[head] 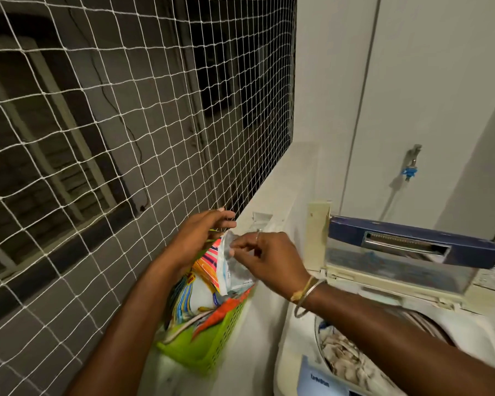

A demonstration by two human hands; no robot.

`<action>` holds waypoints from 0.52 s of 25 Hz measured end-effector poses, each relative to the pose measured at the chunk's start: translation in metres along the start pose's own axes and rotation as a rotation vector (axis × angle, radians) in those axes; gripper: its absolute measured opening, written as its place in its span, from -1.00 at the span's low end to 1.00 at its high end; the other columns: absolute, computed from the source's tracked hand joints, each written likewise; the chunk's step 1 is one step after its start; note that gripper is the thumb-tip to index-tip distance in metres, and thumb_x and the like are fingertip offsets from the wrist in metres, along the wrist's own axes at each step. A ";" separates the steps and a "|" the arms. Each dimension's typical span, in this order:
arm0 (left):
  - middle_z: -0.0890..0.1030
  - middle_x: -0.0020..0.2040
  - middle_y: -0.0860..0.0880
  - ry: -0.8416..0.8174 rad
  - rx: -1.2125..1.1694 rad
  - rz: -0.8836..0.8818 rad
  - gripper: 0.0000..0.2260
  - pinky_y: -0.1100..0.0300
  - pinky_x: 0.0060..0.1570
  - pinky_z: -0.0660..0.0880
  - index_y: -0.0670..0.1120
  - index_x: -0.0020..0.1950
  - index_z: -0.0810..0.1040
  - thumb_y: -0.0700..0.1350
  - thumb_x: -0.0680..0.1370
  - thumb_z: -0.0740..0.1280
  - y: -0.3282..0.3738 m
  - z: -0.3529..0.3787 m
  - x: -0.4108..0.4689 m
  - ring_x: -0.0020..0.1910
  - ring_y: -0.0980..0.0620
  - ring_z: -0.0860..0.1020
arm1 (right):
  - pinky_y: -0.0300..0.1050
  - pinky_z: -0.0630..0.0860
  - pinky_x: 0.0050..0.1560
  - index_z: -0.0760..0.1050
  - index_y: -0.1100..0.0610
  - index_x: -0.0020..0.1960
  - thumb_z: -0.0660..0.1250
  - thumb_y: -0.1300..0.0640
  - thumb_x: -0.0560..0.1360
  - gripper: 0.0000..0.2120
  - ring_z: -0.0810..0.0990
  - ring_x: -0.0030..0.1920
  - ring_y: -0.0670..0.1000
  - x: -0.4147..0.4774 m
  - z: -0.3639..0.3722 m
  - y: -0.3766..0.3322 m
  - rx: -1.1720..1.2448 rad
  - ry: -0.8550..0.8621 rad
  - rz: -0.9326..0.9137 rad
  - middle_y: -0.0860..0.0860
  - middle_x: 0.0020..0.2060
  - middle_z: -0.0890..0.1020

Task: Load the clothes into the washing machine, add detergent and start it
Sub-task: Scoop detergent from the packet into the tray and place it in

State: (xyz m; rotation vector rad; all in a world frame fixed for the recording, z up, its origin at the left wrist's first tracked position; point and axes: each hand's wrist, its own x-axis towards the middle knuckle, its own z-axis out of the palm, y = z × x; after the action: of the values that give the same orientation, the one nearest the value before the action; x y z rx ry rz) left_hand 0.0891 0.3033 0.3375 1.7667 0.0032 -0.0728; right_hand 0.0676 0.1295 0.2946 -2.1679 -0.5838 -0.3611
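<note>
1. Close by, at the bottom right: washing machine (297, 338) with its tub full of clothes (343, 364). Looks loaded already.
2. Just left of the machine, on the pale ledge (263, 324): green basket (212, 347) stuffed with bright packets.
3. Above the basket: detergent pouch (226, 270), standing up out of it, its top held between both hands.
4. Left hand (200, 232) curled around the far side of the pouch top, fingers bent over it.
5. Right hand (272, 261) pinching the near edge of the pouch mouth with thumb and fingertips; ring on one finger, bangles (306, 295) at the wrist.
6. Step in hand, most likely: opening the pouch to get the soap out.
7. Next, probably: pull the mouth wide, lift the pouch over to the tub, tip some in, without spilling on the ledge.
8. Farther back: machine lid (412, 247) standing open, blue rim on top.
9. Farthest: tap (412, 164) on the white wall, and white netting (126, 138) on the left.
</note>
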 end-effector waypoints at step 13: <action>0.71 0.07 0.03 0.010 0.032 -0.001 -0.69 -0.11 0.25 0.48 0.02 0.16 0.65 0.05 0.66 0.14 0.001 -0.005 -0.008 0.17 -0.21 0.60 | -0.17 0.55 -0.33 0.71 0.13 -0.14 0.45 0.22 0.44 -0.93 0.58 -0.45 -0.09 0.016 -0.011 -0.012 0.390 -0.067 0.343 0.03 -0.34 0.72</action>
State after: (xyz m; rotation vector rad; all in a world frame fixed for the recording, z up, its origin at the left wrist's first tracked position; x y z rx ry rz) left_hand 0.0810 0.3084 0.3401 1.7989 0.0100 -0.0645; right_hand 0.0742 0.1319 0.3165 -1.8595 -0.2797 0.0128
